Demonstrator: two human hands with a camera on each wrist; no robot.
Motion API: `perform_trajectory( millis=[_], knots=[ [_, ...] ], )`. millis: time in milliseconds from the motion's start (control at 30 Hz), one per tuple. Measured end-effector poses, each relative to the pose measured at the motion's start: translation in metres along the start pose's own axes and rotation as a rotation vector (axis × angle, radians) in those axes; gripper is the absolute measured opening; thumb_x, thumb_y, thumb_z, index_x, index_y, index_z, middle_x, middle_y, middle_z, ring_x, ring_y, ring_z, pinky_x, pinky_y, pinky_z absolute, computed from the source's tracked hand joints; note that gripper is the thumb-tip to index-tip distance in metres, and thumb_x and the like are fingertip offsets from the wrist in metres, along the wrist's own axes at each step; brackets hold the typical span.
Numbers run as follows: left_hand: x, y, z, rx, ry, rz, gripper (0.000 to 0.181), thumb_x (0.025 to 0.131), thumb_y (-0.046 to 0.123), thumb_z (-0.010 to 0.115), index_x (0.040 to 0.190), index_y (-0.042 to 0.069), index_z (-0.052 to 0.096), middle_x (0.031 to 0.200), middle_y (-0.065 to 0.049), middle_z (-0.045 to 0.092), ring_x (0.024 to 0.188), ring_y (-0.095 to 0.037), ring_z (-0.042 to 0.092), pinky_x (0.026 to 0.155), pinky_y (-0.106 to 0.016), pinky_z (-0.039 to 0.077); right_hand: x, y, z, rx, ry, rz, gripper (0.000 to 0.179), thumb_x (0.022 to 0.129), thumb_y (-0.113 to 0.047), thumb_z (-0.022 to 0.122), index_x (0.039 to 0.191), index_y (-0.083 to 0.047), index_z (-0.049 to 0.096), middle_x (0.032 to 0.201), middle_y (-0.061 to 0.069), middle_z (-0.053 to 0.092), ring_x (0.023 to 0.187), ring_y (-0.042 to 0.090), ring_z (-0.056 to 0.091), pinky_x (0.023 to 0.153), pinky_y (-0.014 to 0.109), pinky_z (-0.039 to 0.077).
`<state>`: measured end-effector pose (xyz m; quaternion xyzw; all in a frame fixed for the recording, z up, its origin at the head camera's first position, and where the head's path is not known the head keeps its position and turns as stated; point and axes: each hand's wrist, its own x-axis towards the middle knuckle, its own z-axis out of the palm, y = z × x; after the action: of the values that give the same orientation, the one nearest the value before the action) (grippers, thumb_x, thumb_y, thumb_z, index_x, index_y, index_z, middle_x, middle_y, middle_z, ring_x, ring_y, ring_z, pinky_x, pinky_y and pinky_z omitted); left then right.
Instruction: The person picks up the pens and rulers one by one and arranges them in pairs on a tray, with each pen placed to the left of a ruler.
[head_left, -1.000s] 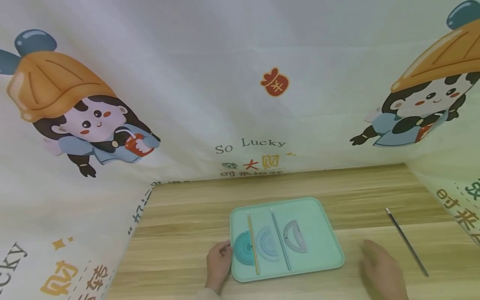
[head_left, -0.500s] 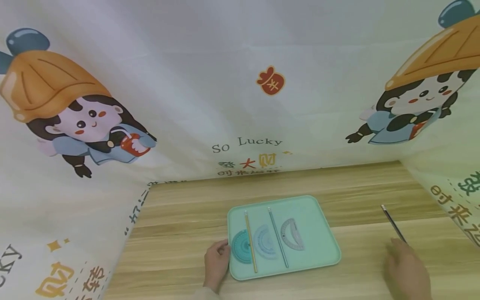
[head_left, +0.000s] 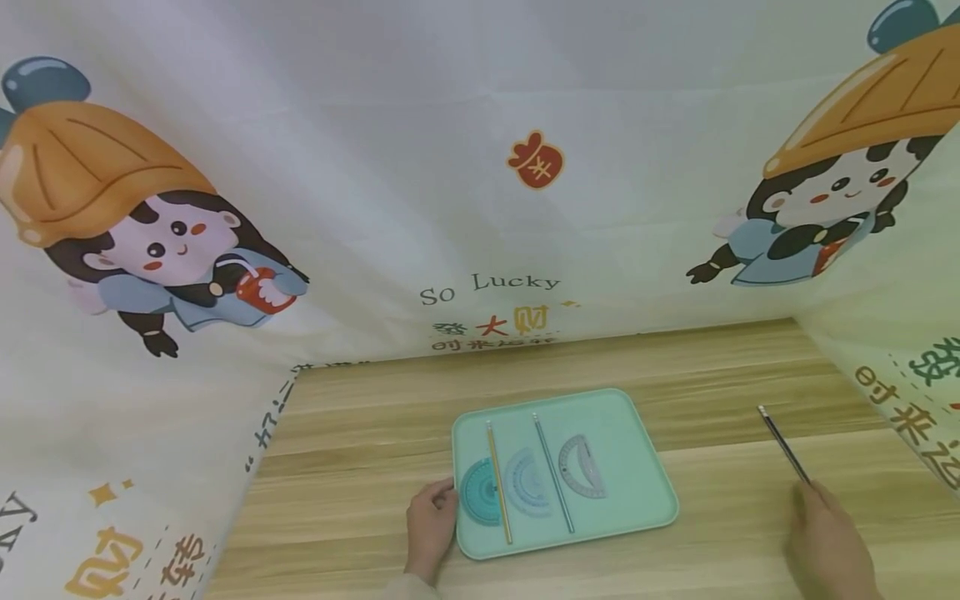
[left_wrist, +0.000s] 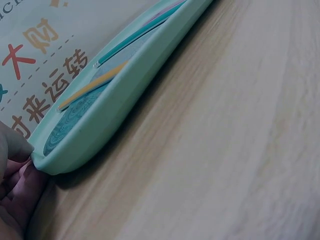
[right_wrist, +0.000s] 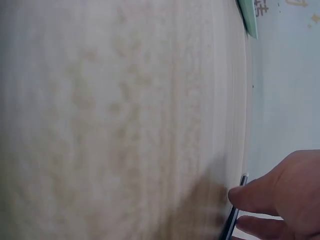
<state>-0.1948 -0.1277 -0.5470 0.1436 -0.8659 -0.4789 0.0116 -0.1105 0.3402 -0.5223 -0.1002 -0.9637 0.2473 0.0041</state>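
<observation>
My left hand (head_left: 431,527) pinches the left rim of a mint-green tray (head_left: 637,467); in the left wrist view the thumb (left_wrist: 17,145) lies at the rim, other fingers below it. On the tray lie a teal protractor (head_left: 476,492), a yellow pencil (head_left: 498,492), a pale blue protractor (head_left: 528,483), a teal pencil (head_left: 553,475) and a greyish-purple protractor (head_left: 579,467). Right of the tray, my right hand (head_left: 828,542) holds a black pencil (head_left: 782,443) between thumb and fingers, its white-tipped end pointing away. The hand hides the pencil's near part.
The wood-grain table (head_left: 375,450) runs back to a white printed cloth (head_left: 375,208), which rises behind and on both sides. Bare wood lies between the tray and my right hand.
My right hand has moved right from beside the tray and taken hold of the black pencil. My left hand stays on the tray rim. The head view has shifted slightly.
</observation>
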Motion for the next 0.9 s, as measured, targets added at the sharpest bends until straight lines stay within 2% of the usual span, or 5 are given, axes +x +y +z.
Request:
perform_trajectory(
  millis=[267,533,667,767,900],
  knots=[
    [-0.001,0.000,0.000,-0.017,0.005,0.007,0.028,0.090,0.012,0.055,0.114,0.001,0.066,0.094,-0.009,0.066,0.080,-0.015,0.058,0.067,-0.028,0.049,0.002,0.004,-0.003,-0.061,-0.053,0.019,0.058,0.075,0.008,0.058,0.125,0.025,0.035,0.132,0.044,0.027,0.115,0.063,0.034,0.091,0.067,0.035],
    [-0.001,0.000,0.000,-0.016,0.003,0.011,0.028,0.090,0.012,0.056,0.114,0.001,0.066,0.092,-0.008,0.066,0.078,-0.015,0.057,0.067,-0.027,0.048,0.004,0.003,-0.010,-0.120,-0.078,0.020,0.043,0.079,0.015,0.051,0.119,0.027,0.040,0.131,0.043,0.032,0.112,0.061,0.040,0.088,0.062,0.041],
    [0.000,-0.001,0.001,-0.014,0.002,0.019,0.028,0.091,0.011,0.055,0.114,0.000,0.065,0.091,-0.007,0.066,0.078,-0.014,0.059,0.066,-0.026,0.050,0.003,0.001,-0.010,-0.103,-0.051,0.012,0.040,0.079,0.016,0.047,0.118,0.026,0.042,0.129,0.042,0.035,0.111,0.061,0.041,0.088,0.063,0.041],
    [0.000,-0.002,0.002,-0.017,0.002,0.024,0.028,0.091,0.011,0.054,0.114,0.000,0.065,0.091,-0.007,0.066,0.077,-0.014,0.059,0.066,-0.026,0.050,0.002,-0.002,-0.009,-0.062,-0.037,0.019,0.046,0.075,0.015,0.050,0.120,0.025,0.042,0.130,0.042,0.036,0.112,0.062,0.040,0.090,0.065,0.038],
    [0.000,-0.002,0.002,-0.016,0.004,0.022,0.028,0.091,0.011,0.054,0.114,0.000,0.065,0.090,-0.007,0.065,0.077,-0.014,0.059,0.066,-0.026,0.050,0.002,-0.005,-0.008,0.007,-0.070,0.061,0.054,0.073,0.012,0.052,0.124,0.024,0.040,0.133,0.043,0.033,0.115,0.063,0.036,0.092,0.067,0.035]
  ],
)
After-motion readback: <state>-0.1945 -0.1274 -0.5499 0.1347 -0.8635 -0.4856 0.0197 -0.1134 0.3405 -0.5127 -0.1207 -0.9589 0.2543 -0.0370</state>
